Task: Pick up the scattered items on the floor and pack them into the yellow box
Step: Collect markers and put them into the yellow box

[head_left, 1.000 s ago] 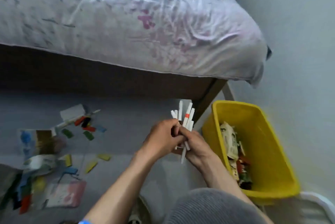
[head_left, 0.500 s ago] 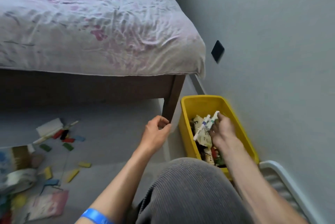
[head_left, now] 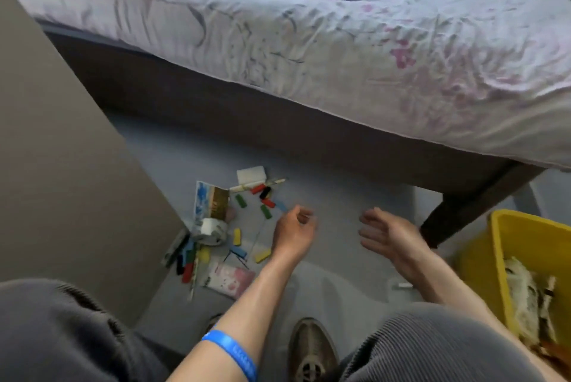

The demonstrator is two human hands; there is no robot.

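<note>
Grey floor (head_left: 324, 196) held scattered blocks (head_left: 268, 203); left hand (head_left: 293, 232) and right hand (head_left: 386, 235) hovered empty, fingers relaxed; thin pieces risked slipping from a hasty grab.

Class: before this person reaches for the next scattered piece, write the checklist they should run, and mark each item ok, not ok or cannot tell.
1. Left hand free: ok, fingers loosely curled, nothing held.
2. Right hand free: ok, open and empty.
3. Pieces left on the floor: ok, coloured blocks, tape roll and pink card remain.
4. Yellow box in reach: ok, beside the right knee.
5. Room in the box: cannot tell, only partly in view.
</note>
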